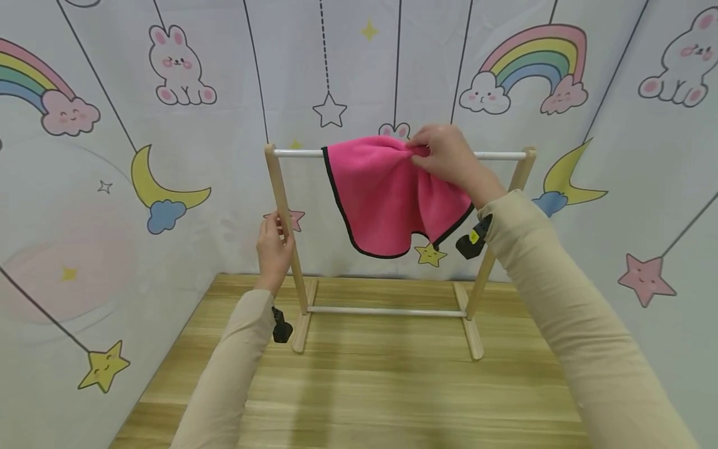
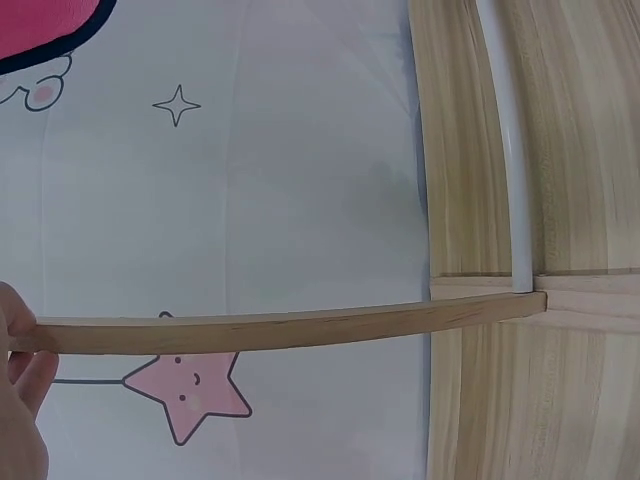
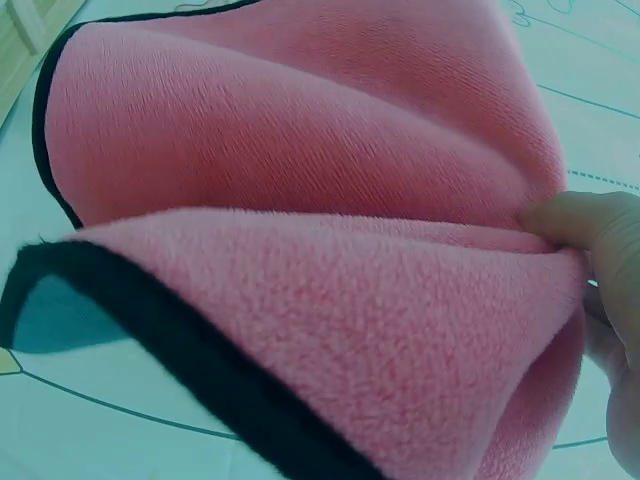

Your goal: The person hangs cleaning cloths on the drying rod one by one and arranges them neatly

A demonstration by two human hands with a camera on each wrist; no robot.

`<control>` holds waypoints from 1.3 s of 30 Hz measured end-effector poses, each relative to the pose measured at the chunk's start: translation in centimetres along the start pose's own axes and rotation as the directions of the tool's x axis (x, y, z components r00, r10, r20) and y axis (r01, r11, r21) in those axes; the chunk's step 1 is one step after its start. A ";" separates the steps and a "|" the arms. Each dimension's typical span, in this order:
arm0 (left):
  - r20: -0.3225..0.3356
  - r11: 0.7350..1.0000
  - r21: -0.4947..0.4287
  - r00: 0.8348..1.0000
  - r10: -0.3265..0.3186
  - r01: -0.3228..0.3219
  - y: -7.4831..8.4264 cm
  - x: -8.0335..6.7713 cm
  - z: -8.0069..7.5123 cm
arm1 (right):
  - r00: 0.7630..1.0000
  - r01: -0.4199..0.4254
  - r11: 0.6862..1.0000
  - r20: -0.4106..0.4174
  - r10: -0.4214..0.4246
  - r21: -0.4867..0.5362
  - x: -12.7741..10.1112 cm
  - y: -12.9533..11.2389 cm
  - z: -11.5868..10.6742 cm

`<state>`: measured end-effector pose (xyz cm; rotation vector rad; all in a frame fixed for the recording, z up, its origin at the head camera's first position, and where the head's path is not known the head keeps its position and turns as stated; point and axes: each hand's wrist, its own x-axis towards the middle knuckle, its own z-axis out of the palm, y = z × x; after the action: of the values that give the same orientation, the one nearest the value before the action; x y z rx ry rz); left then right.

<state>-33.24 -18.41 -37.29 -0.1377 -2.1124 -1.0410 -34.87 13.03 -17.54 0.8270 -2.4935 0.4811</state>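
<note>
While the right hand (image 1: 449, 156) pinched a bunched fold of the bright pink fleece cloth with black edging (image 1: 387, 193), the cloth hung draped over the white top rail (image 1: 297, 153) of the small wooden drying rack (image 1: 286, 212), most of it falling on the near side. That grip was clamped on the fabric right at the rail, seemingly to keep the cloth from sliding off. In the right wrist view a fingertip (image 3: 585, 225) pressed into the gathered pile. The left hand (image 1: 273, 249) curled round the rack's left upright, its grip closed on the post, likely to steady the light frame. The rack stood on the pale wood-grain counter (image 1: 381, 386), close to the cartoon-printed backdrop (image 1: 112, 125).
</note>
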 end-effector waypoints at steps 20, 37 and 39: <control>-0.040 1.000 0.022 0.999 0.022 -0.022 0.0 -0.1 0.5 | 0.995 -0.076 0.996 -0.066 0.073 -0.042 1.4 0.9 -0.5; -0.050 1.000 0.016 0.999 0.020 -0.019 -0.4 -0.3 0.3 | 0.999 0.047 0.991 -0.020 -0.049 -0.125 -1.2 1.1 -0.1; -0.049 1.000 0.021 0.999 0.014 -0.013 -0.3 -0.3 0.4 | 0.993 0.090 0.986 -0.069 -0.101 -0.141 -1.4 1.2 0.1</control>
<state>-33.38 -18.28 -37.83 -0.1147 -2.0749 -1.0042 -34.70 14.57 -18.56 0.8529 -2.3752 0.2978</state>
